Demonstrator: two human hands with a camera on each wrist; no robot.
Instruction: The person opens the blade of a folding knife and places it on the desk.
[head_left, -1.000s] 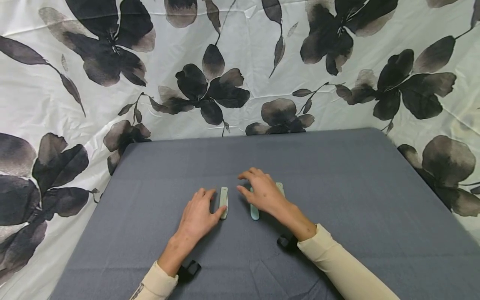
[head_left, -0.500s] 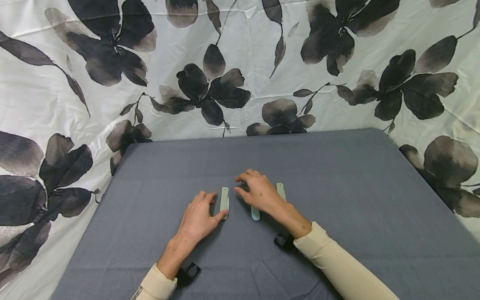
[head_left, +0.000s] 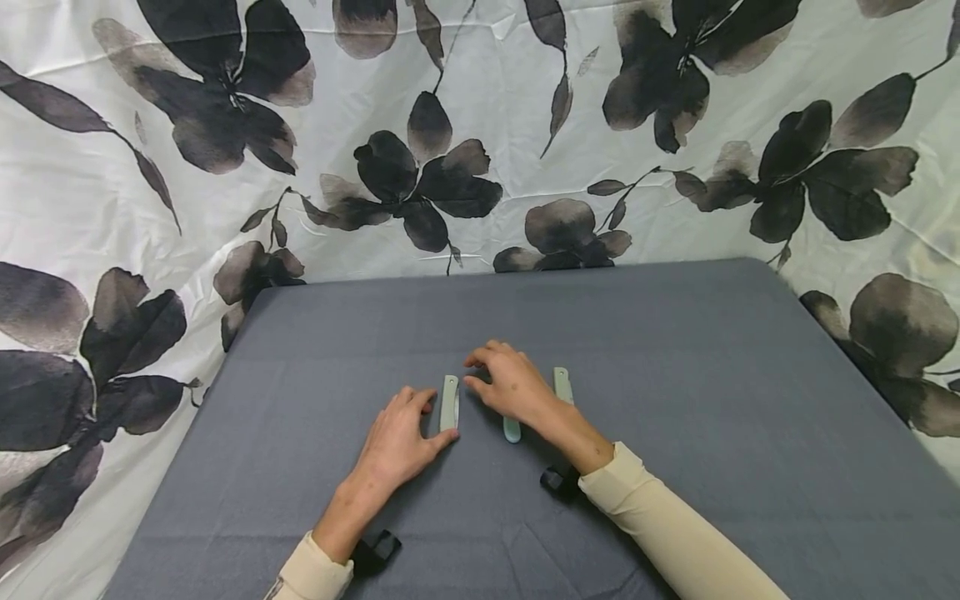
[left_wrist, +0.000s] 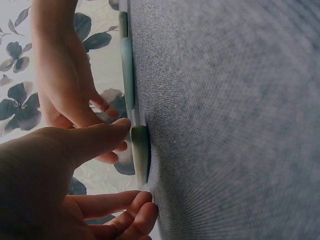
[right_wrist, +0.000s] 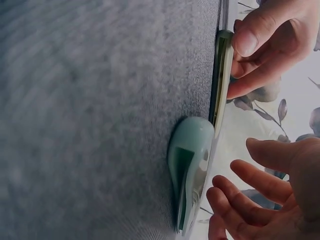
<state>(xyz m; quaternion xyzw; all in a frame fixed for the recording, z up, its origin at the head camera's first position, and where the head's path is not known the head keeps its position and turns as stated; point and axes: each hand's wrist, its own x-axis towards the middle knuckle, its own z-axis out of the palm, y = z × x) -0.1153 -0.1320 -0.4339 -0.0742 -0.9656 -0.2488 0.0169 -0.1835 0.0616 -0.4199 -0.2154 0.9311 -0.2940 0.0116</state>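
A pale green folded pocket knife (head_left: pixel 449 402) lies lengthwise on the grey cloth. My left hand (head_left: pixel 397 437) is beside it, the thumb over its near end and the fingers off its left side. In the left wrist view, thumb and fingers stand apart around that knife (left_wrist: pixel 140 157). Above the middle knife hovers my right hand (head_left: pixel 516 387), fingers loosely bent, holding nothing. It hides most of this teal folded knife (head_left: pixel 512 430), whose slot and metal edge show in the right wrist view. A third pale green knife (head_left: pixel 562 383) lies to the right, partly behind that hand.
A grey cloth-covered table (head_left: pixel 675 375) spreads under the hands. Behind it hangs a white curtain (head_left: pixel 525 167) with dark flowers. Black wrist-worn boxes (head_left: pixel 378 550) sit under both forearms.
My right hand has drifted slightly left, uncovering more of the right-hand knife. The left hand has barely shifted, its thumb staying by the left knife. The knives lie still.
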